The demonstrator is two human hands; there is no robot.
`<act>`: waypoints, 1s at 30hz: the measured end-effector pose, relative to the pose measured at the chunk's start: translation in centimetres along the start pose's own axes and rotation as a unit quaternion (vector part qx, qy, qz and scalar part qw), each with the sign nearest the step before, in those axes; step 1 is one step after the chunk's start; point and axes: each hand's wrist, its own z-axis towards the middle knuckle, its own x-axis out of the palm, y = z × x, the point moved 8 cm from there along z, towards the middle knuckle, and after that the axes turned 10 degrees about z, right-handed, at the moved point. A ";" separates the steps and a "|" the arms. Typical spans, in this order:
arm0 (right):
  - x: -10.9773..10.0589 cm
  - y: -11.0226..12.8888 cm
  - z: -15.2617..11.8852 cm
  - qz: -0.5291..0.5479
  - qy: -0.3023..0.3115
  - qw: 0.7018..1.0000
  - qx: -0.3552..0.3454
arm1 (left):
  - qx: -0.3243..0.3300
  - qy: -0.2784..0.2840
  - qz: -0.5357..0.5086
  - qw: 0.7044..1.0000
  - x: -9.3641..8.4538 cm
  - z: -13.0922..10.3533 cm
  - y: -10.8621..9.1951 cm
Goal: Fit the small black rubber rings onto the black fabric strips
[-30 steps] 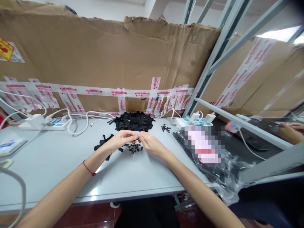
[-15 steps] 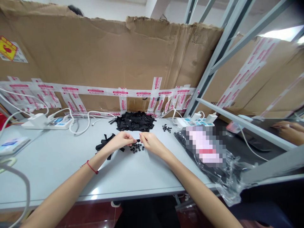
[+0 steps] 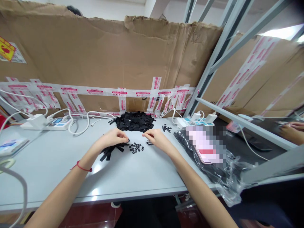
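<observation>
My left hand [image 3: 114, 138] is closed in a pinch, with a small black piece [image 3: 129, 140] at its fingertips; whether this is a ring or a strip end, I cannot tell. Beneath that hand lie several black fabric strips [image 3: 108, 155]. My right hand [image 3: 155, 139] is also closed, thumb and index finger together, apart from the left; anything between those fingertips is hidden or too small to see. Small black rings [image 3: 136, 148] are scattered on the table between the hands, and a few more rings [image 3: 149, 142] lie beside the right fingers.
A heap of black strips [image 3: 135, 121] lies against the cardboard wall [image 3: 106, 57]. More small black pieces [image 3: 166, 128] sit right of it. White power strips [image 3: 47, 123] and cables stand left and right. A plastic bag [image 3: 228, 177] with a pink phone-like object lies at right, near a metal frame.
My hands have drawn apart from their meeting point over the rings. The left moved left over the loose strips, the right slightly right. The black piece stretched between them is no longer there.
</observation>
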 end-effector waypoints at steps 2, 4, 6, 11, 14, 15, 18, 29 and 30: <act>-1.2 -1.5 0.0 -0.043 -0.044 0.997 0.050 | -0.068 -0.037 0.108 0.991 -2.4 -0.9 1.8; -2.2 -2.9 -0.1 -0.084 -0.076 0.987 0.116 | -0.150 -0.081 0.216 0.961 -4.8 -1.7 3.4; -2.6 -3.8 -0.4 -0.109 -0.085 0.976 0.168 | -0.172 -0.138 0.297 0.929 -6.2 -1.7 3.5; -1.9 -3.9 -0.8 -0.131 -0.037 0.966 0.218 | 0.057 -0.188 0.304 0.932 -3.0 3.0 -1.8; -1.8 -3.6 -0.8 -0.173 -0.026 0.960 0.217 | 0.101 -0.175 0.313 0.928 -0.3 6.3 -3.7; -1.9 -3.5 -0.8 -0.189 -0.032 0.958 0.214 | 0.104 -0.173 0.322 0.925 0.3 7.2 -4.1; -2.3 -3.1 -0.7 -0.216 -0.060 0.955 0.194 | 0.101 -0.168 0.325 0.925 1.3 8.9 -4.4; -1.8 -1.7 -0.2 -0.129 -0.113 0.983 0.066 | 0.160 -0.153 0.154 0.963 0.1 7.1 -3.7; -1.5 -1.2 -0.2 -0.107 -0.110 0.988 0.033 | 0.162 -0.141 0.099 0.972 -0.2 6.4 -4.0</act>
